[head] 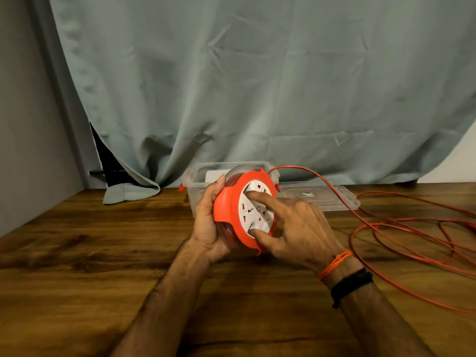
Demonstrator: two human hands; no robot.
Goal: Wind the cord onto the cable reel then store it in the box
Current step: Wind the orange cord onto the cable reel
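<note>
The left hand clamps the cable reel above the bench, just before the box, while the right hand, its grip narrow, presses 2 fingertips on the hub; turning steadily should keep the loose cord from tangling.

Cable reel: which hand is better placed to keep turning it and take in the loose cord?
Right, probably. The right hand has fingers in the white face of the cable reel, ready to spin it. The left hand holds the reel's back in its grip. The loose cord lies on the right.
</note>
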